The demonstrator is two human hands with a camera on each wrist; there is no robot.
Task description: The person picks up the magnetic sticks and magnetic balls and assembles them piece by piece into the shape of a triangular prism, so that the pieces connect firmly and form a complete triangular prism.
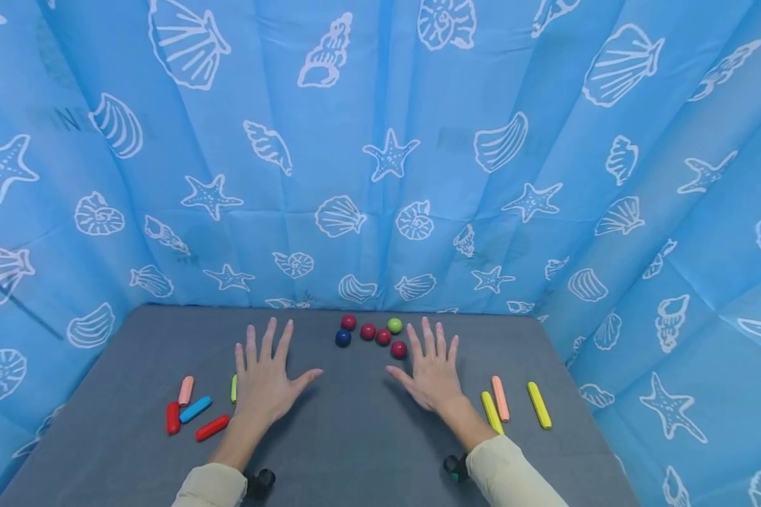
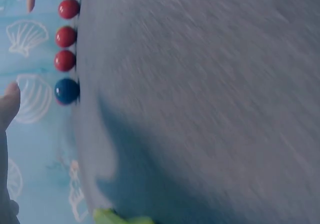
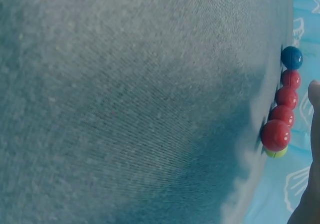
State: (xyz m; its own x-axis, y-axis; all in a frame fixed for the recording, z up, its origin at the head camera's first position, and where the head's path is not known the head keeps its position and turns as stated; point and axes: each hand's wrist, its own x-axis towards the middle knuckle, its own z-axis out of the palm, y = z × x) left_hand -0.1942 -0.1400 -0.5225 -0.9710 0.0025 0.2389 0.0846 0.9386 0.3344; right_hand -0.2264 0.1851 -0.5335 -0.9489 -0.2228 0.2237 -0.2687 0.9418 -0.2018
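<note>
My left hand [image 1: 266,387] is spread with straight fingers over the left half of the table, holding nothing. Its wrist overlaps a green stick [image 1: 234,389]. My right hand [image 1: 432,373] is likewise spread and holds nothing, its thumb pointing inward. Between the hands at the far side sit several small balls: red ones such as this red ball [image 1: 399,350], a dark blue ball [image 1: 343,338] and a green ball [image 1: 394,325]. In the right wrist view a red ball [image 3: 275,135] partly hides the green one. The left wrist view shows the blue ball [image 2: 67,91] beside the red ones.
Left of the left hand lie a pink stick [image 1: 187,391], a blue stick [image 1: 195,409] and two red sticks [image 1: 173,418]. Right of the right hand are two yellow sticks [image 1: 540,405] and an orange stick [image 1: 500,398]. A blue shell-patterned curtain [image 1: 380,246] borders the grey table [image 1: 368,451].
</note>
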